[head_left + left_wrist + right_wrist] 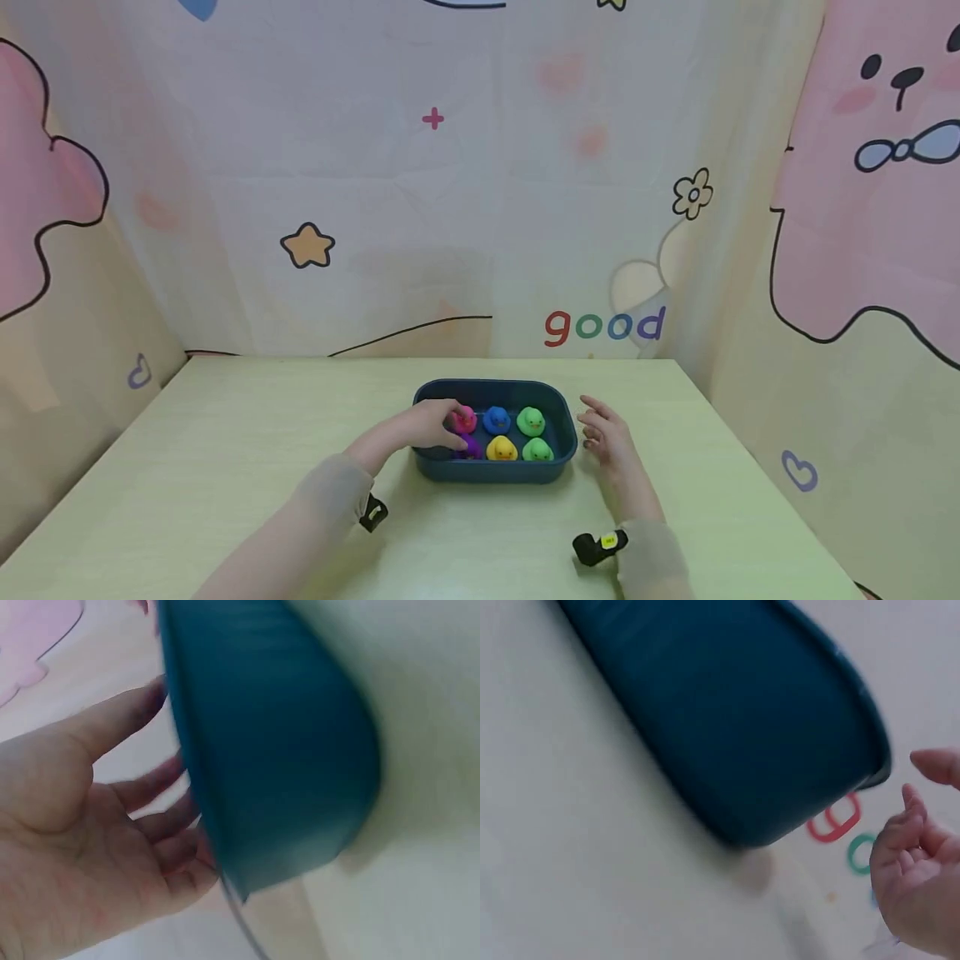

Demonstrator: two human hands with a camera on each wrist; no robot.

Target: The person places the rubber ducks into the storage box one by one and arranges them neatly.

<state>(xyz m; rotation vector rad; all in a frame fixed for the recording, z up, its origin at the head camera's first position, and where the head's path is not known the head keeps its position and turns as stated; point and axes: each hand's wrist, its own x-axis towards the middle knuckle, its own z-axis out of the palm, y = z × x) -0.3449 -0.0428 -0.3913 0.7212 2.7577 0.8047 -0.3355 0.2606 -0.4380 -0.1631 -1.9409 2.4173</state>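
Observation:
A dark blue-green basin sits on the table with small toy ducks inside. My left hand reaches over its left end, thumb and fingers spread apart. Under the fingers is a pink duck, and by the thumb a purple duck, partly hidden. A blue duck, a yellow duck and two green ducks sit further right. In the left wrist view the fingertips go behind the basin's rim. My right hand hovers just right of the basin, loosely bent and holding nothing.
The pale table runs back to a printed cloth backdrop, with more cloth at both sides. Each wrist carries a black camera strap.

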